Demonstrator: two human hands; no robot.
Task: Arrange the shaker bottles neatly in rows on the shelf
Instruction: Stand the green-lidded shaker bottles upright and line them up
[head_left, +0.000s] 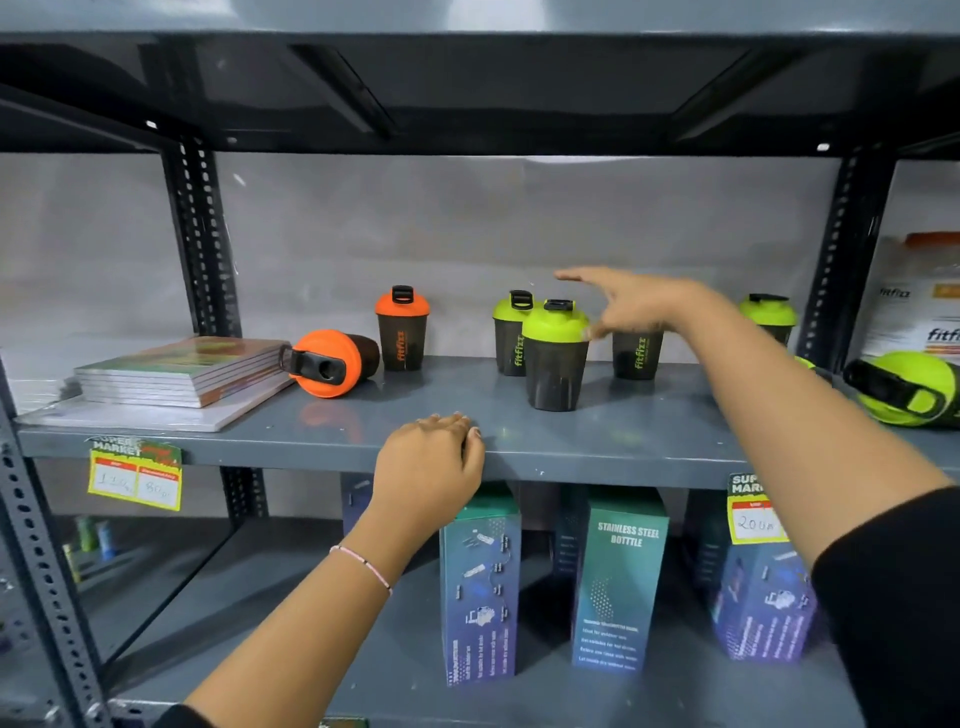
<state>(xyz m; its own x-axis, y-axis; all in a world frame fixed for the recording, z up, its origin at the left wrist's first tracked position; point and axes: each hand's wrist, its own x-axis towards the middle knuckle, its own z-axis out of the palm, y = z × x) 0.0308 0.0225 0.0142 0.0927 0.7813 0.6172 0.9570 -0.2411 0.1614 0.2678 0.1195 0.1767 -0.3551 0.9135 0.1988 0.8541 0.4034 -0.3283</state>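
Shaker bottles (555, 358) scattered unevenly on the shelf (597, 447), green-lidded ones bunched mid-shelf, orange bottle (332, 364) tipped over beside the books (182, 371). Right hand (631, 306) above the green cluster, fingers (571, 275) spread, gripping nothing; left hand (431, 460) resting loose on the shelf edge. Likely hazard: a hasty sweep toppling the crowded bottles.

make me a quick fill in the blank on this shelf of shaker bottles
The orange-lidded bottle beside the stack of books lies on its ____.
The left hand rests on the shelf edge; the open right hand reaches over a cluster of bottles with ____ lids.
The standing bottle nearest the fallen one has an ____ lid.
Missing words: side; green; orange
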